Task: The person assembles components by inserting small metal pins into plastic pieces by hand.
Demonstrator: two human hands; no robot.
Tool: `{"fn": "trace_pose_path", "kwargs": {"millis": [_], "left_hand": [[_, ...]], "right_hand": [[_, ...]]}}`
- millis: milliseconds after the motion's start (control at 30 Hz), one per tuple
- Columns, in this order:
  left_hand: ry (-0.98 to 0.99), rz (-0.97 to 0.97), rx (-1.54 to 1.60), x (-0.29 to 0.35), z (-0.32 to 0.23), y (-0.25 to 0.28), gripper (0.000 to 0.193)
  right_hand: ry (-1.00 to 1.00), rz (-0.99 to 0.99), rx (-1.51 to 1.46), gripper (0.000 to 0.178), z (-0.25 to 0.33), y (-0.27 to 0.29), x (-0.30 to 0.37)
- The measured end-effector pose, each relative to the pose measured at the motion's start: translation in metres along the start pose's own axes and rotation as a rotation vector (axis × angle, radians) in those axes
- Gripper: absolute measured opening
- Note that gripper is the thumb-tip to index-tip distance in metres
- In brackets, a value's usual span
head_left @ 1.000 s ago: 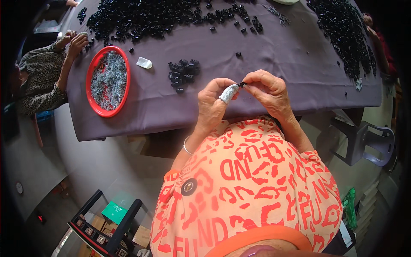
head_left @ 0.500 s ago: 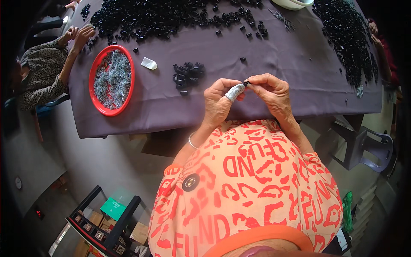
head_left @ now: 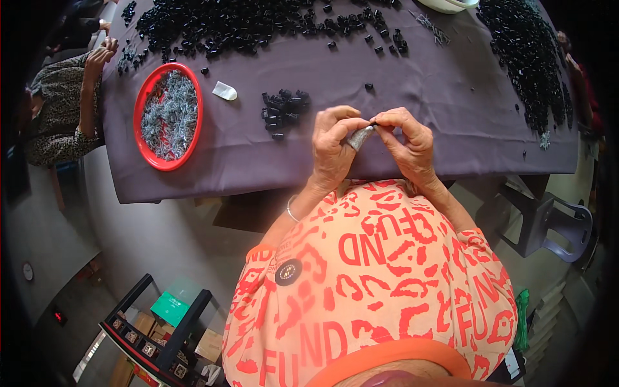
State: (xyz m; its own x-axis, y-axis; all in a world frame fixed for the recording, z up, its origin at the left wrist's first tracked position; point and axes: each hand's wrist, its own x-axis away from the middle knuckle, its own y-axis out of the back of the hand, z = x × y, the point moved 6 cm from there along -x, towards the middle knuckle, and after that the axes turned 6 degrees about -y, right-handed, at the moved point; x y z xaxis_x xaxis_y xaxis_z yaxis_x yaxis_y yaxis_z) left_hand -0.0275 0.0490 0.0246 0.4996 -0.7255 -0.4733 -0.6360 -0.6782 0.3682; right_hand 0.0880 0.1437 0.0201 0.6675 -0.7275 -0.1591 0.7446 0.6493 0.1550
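Note:
Over the near edge of the cloth-covered table, my left hand (head_left: 333, 138) and my right hand (head_left: 411, 140) meet fingertip to fingertip. Between them they pinch a small black plastic piece (head_left: 374, 123), mostly covered by the fingers. A whitish-grey finger cover (head_left: 360, 137) wraps one finger of my left hand. Left of my hands lies a small cluster of black plastic pieces (head_left: 282, 109). A single black piece (head_left: 369, 86) rests just beyond my fingertips. Farther left, a red oval tray (head_left: 143, 142) holds many thin silvery metal pieces (head_left: 175, 116).
A large heap of black pieces (head_left: 225, 29) spreads along the far side, another heap (head_left: 529, 58) at the right. A white finger cover (head_left: 224, 91) lies near the tray. A pale bowl (head_left: 451, 5) stands at the back. Another person's hand (head_left: 100, 58) is at the left edge.
The fingers of my left hand have shifted and curled, with its finger cover now turned lower. Both hands stay pinched together. The other person's hands at the left have moved slightly.

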Motion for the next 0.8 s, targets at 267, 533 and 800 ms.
{"fn": "trace_pose_path", "kwargs": {"millis": [267,533,800], "left_hand": [[-0.079,0.177,-0.201,-0.004,0.007,0.0,0.02],[0.855,0.41,0.456,-0.006,0.03,-0.019,0.025],[0.892,0.432,0.566,0.001,0.036,-0.024,0.023]], "right_hand": [[0.205,0.076,0.361,0.029,-0.007,-0.008,-0.002],[0.228,0.037,0.392,0.032,-0.009,-0.005,0.004],[0.254,0.08,0.339,0.045,0.011,-0.004,-0.003]]}}
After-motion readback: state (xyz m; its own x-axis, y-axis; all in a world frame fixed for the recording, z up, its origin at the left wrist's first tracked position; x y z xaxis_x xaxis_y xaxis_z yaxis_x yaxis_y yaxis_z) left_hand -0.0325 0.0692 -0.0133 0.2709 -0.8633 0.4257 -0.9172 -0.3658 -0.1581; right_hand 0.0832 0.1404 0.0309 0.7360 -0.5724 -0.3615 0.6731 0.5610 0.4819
